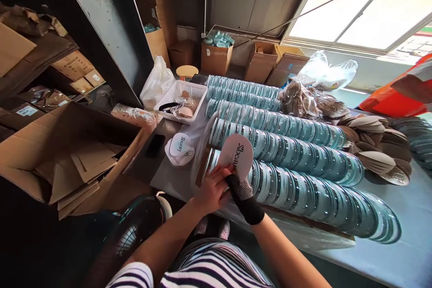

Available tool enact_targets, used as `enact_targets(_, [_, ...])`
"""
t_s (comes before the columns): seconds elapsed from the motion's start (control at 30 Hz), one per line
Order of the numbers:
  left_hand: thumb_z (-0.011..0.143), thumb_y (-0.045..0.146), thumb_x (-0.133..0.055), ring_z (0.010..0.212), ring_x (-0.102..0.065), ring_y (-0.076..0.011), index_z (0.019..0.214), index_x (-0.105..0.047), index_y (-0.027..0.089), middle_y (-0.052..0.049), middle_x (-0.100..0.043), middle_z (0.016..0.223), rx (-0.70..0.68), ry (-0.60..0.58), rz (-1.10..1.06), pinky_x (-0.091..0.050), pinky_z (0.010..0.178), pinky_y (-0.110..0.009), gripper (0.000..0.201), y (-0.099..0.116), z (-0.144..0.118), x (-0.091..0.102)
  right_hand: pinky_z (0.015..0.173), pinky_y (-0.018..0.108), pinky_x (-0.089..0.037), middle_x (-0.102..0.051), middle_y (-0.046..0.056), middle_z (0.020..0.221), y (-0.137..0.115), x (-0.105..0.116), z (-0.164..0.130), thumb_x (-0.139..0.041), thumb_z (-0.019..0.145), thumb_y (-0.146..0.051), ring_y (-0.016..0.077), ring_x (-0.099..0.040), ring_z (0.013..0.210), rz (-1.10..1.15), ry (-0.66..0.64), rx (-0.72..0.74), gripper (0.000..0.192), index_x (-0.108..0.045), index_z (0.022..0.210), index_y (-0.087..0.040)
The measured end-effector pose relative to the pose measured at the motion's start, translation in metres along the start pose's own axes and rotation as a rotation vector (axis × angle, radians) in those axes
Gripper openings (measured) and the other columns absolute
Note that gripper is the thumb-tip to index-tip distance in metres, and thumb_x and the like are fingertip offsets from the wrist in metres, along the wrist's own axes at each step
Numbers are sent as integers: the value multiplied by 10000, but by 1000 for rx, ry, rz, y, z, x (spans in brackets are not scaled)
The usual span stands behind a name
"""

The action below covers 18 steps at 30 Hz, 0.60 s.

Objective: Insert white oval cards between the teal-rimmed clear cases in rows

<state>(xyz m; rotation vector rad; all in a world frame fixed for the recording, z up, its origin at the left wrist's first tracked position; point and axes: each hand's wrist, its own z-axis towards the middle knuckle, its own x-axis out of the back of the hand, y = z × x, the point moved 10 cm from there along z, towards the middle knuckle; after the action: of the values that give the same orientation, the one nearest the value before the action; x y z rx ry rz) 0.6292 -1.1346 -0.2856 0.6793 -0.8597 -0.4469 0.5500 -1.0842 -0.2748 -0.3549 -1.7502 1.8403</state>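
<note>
My left hand (pixel 212 190), bare, and my right hand (pixel 243 196), in a black dotted glove, meet at the near end of a row of teal round cases (pixel 303 189). Together they hold a white teardrop-shaped pouch (pixel 236 154) printed "Beauty", upright above the cases. My left fingers touch its lower edge; my gloved fingers grip it from the right. A small stack of similar white pouches (pixel 180 147) lies on the table to the left.
Several long rows of teal cases (pixel 270 119) cover the table. A white basket (pixel 180 100), a black phone (pixel 155 145), tan pads (pixel 374 153), an open cardboard box (pixel 77 162), a fan (pixel 135 225). Someone in orange (pixel 398 94) stands far right.
</note>
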Motion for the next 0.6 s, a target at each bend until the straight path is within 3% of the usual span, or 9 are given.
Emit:
enact_targets(0.07, [864, 286, -553, 1434, -297, -292, 1176, -674, 245, -68, -426, 1504, -260, -14, 141, -143, 1204, -545, 337, 31, -4, -13, 926, 425, -504, -693, 137, 1094, 7, 9, -5, -454, 834, -574, 265, -639, 1014, -117, 60, -22, 508, -656, 1107, -197])
enact_targets(0.17, [836, 370, -626, 1449, -251, -305, 1266, -618, 281, -66, -394, 1524, -312, 52, 150, -46, 1196, -568, 440, 26, -11, -9, 873, 402, -529, -716, 147, 994, 13, 25, -23, -415, 830, -544, 270, -671, 928, -321, 115, -25, 503, -692, 1019, -169])
enact_targets(0.23, [838, 441, -630, 1447, -261, -285, 1400, -482, 296, -73, -375, 1535, -195, 160, 20, -42, 1201, -541, 599, 4, -11, 6, 845, 373, -540, -720, 152, 973, 17, 36, -39, -375, 846, -543, 268, -680, 928, -393, 140, -45, 536, -700, 1024, -156])
enact_targets(0.3, [861, 496, -585, 1464, -213, -261, 1478, -354, 277, -82, -287, 1576, 42, 312, -169, -73, 1206, -501, 694, -34, -13, 21, 834, 346, -543, -717, 162, 1008, 22, 41, -54, -358, 858, -522, 266, -679, 962, -449, 143, -76, 552, -692, 1079, -142])
enact_targets(0.37, [858, 545, -566, 1476, -158, -258, 1494, -320, 239, -94, -216, 1598, 303, 355, -366, -114, 1205, -467, 747, -75, -15, 17, 843, 335, -539, -709, 163, 1064, 28, 36, -65, -387, 852, -449, 263, -674, 990, -499, 85, -110, 526, -660, 1170, -132])
enact_targets(0.47, [829, 572, -593, 1454, -236, -268, 1428, -446, 200, -109, -320, 1558, 522, 304, -630, -190, 1193, -419, 721, -112, -14, -5, 835, 316, -536, -709, 127, 1101, 41, 5, -68, -462, 793, -284, 245, -680, 963, -545, -93, -187, 513, -603, 1272, -168])
enact_targets(0.6, [848, 459, -620, 1413, -339, -241, 1277, -616, 203, -86, -508, 1440, 619, 409, -812, -232, 1183, -383, 498, -135, -13, -11, 849, 305, -519, -707, 107, 1120, 47, -35, -52, -463, 756, -168, 235, -677, 982, -569, -252, -287, 542, -588, 1283, -182])
